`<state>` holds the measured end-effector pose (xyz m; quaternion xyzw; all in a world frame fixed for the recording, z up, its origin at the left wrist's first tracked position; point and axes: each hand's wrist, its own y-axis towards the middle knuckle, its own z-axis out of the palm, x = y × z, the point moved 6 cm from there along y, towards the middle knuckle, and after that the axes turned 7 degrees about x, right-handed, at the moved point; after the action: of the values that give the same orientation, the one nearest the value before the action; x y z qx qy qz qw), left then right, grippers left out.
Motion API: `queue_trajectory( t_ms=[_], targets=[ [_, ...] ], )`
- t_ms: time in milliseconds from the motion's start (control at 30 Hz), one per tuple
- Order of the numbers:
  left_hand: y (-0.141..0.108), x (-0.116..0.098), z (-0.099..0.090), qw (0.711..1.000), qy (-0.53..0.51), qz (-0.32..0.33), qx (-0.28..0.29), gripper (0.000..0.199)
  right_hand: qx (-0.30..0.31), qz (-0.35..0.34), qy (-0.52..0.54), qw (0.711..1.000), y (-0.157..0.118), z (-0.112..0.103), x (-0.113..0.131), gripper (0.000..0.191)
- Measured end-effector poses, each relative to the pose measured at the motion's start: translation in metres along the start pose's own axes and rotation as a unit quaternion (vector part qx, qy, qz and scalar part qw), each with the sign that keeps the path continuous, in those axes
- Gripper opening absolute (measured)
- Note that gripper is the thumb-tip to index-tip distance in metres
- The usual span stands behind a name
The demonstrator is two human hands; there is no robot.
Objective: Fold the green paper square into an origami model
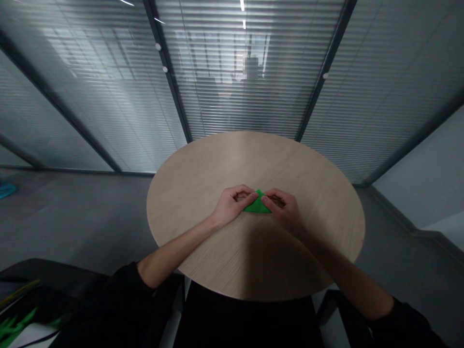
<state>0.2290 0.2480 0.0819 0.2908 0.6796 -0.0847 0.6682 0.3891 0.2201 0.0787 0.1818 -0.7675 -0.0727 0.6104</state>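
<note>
A small green piece of folded paper (257,207), roughly triangular with its point away from me, is at the middle of the round wooden table. My left hand (235,203) pinches its left side, thumb on top and fingers curled behind. On the other side my right hand (284,208) grips the paper the same way, its thumb close to the left one near the top point. Both hands rest low over the tabletop. The fingertips beneath the paper are hidden.
The round table (203,169) has a pale wood top. Glass panels with blinds (246,106) stand behind it. Black chair parts (39,275) are at lower left, with green items (16,326) and a white sheet (36,336) there. A blue object (6,189) lies on the floor.
</note>
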Motion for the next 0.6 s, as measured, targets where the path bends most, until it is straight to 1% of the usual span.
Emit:
queue_trajectory(
  t_ms=[100, 233, 333, 600],
  targets=[
    [-0.0007, -0.0007, 0.0005, 1.000, 0.024, 0.005, 0.002, 0.032, 0.017, 0.007, 0.009, 1.000, 0.0006, 0.0017, -0.0015, 0.019],
    [-0.0010, 0.0000, 0.0007, 0.999, 0.050, 0.006, 0.003, 0.033, -0.010, 0.012, -0.003, 1.000, 0.0006, 0.0002, -0.0004, 0.020],
    [-0.0009, 0.0002, 0.0013, 0.999, 0.049, 0.007, 0.005, 0.034, -0.024, 0.007, -0.012, 1.000, 0.0008, -0.0003, 0.0028, 0.021],
    [-0.0015, 0.0001, 0.0016, 0.999, 0.040, -0.003, 0.005, 0.035, -0.021, 0.004, -0.022, 1.000, 0.0013, -0.0004, 0.0040, 0.022]
  ],
)
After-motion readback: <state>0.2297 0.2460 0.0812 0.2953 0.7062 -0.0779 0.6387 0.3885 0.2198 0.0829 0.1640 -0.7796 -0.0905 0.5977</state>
